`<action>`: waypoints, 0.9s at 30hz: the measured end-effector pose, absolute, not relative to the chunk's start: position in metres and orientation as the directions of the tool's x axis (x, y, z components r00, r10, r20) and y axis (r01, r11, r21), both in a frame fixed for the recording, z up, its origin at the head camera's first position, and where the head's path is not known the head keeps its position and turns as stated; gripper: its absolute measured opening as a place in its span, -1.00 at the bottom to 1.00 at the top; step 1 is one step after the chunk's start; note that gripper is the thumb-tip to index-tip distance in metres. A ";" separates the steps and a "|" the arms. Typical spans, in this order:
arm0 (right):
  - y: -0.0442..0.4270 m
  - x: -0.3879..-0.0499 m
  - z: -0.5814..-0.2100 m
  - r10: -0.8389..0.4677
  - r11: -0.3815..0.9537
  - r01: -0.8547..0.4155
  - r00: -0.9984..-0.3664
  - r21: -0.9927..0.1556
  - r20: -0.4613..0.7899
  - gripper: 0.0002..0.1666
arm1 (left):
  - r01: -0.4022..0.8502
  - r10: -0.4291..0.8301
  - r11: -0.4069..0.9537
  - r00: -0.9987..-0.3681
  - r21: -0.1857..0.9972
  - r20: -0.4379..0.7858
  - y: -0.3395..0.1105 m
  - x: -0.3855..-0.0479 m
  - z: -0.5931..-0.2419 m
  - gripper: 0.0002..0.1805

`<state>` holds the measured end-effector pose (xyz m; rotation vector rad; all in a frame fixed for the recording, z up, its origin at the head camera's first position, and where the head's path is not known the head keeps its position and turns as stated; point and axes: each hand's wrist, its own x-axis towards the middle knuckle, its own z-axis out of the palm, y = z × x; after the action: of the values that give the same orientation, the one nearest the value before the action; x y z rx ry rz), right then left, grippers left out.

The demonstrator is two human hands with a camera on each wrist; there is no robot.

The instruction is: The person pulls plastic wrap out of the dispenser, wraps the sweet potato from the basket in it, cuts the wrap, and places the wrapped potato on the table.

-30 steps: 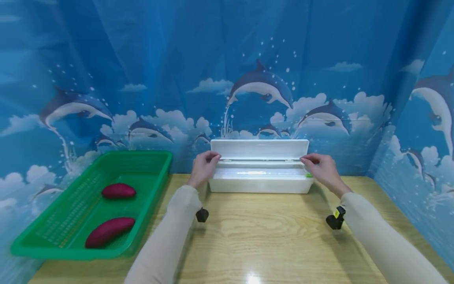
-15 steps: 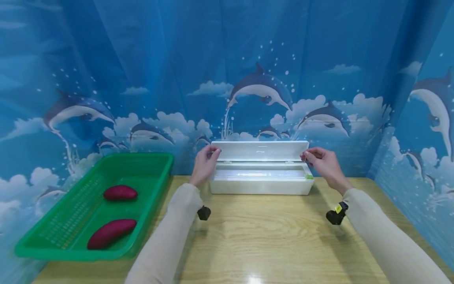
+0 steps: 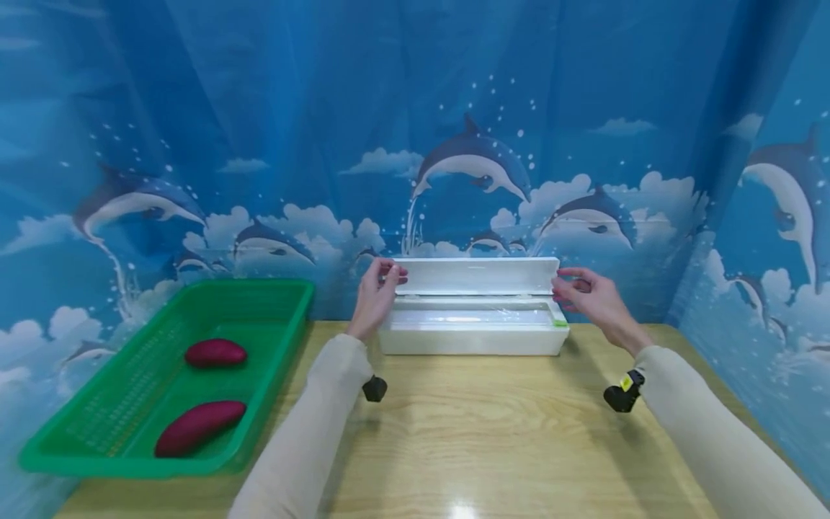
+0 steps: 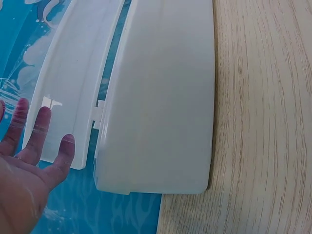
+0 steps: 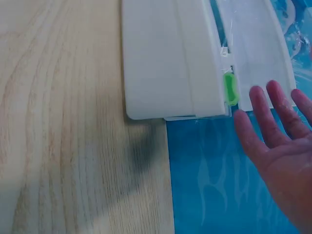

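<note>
A long white cling film dispenser [image 3: 473, 342] stands at the back of the table, its lid [image 3: 480, 277] raised. Inside lies clear cling film [image 3: 467, 316], and a green slider [image 3: 559, 324] sits at the right end. At the lid's left end, my left hand [image 3: 372, 297] pinches the film between thumb and forefinger; its other fingers [image 4: 38, 131] spread out in the left wrist view. My right hand [image 3: 595, 301] pinches the film's other side beside the lid's right end. Glossy creases show around both hands in the wrist views, though the film's edges are hard to see.
To the left, a green plastic basket [image 3: 264, 404] holds two purple sweet potatoes, one farther back [image 3: 215, 352] and one nearer [image 3: 199, 428]. Behind the wooden table [image 3: 480, 425] hangs a blue dolphin curtain [image 3: 363, 94], which continues along the right side.
Both hands have risen a little from the dispenser's opening toward the top of the lid, drawing the film up. The right hand has shifted slightly outward. Basket and sweet potatoes stay in place.
</note>
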<state>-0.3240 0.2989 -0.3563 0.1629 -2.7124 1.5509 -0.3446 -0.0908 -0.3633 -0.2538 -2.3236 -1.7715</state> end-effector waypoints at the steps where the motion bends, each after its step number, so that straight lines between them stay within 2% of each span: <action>1: 0.298 -0.324 -0.358 -0.104 0.538 -0.096 -0.993 -0.837 0.048 -0.09 | 0.257 0.017 0.262 -0.965 0.930 0.262 -0.091 -0.344 -0.363 -0.68; 4: 0.293 -0.323 -0.361 -0.171 0.636 -0.146 -0.984 -0.758 0.046 -0.06 | 0.253 0.030 0.255 -0.967 0.933 0.254 -0.091 -0.343 -0.364 -0.65; 6: 0.287 -0.325 -0.361 -0.207 0.676 -0.198 -0.975 -0.710 0.074 -0.16 | 0.256 0.030 0.249 -0.966 0.934 0.257 -0.092 -0.342 -0.365 -0.65; 10: 0.276 -0.328 -0.359 -0.209 0.678 -0.244 -0.968 -0.693 0.136 -0.46 | 0.264 0.035 0.235 -0.964 0.935 0.263 -0.094 -0.341 -0.366 -0.65; 15: 0.275 -0.330 -0.358 -0.131 0.577 -0.168 -0.985 -0.799 0.112 -0.41 | 0.260 0.027 0.212 -0.965 0.942 0.261 -0.095 -0.339 -0.364 -0.64; 20: 0.279 -0.333 -0.361 -0.144 0.419 -0.135 -0.986 -0.898 0.081 -0.38 | 0.255 -0.002 0.220 -0.965 0.941 0.262 -0.095 -0.342 -0.367 -0.63; 27: 0.280 -0.337 -0.354 -0.184 0.331 -0.165 -0.977 -0.929 0.108 -0.37 | 0.261 -0.004 0.197 -0.964 0.945 0.267 -0.096 -0.343 -0.360 -0.60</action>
<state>-0.3367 0.2797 -0.3537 0.3386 -2.5769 1.7945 -0.3428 -0.0955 -0.3600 -0.2475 -2.2587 -1.8508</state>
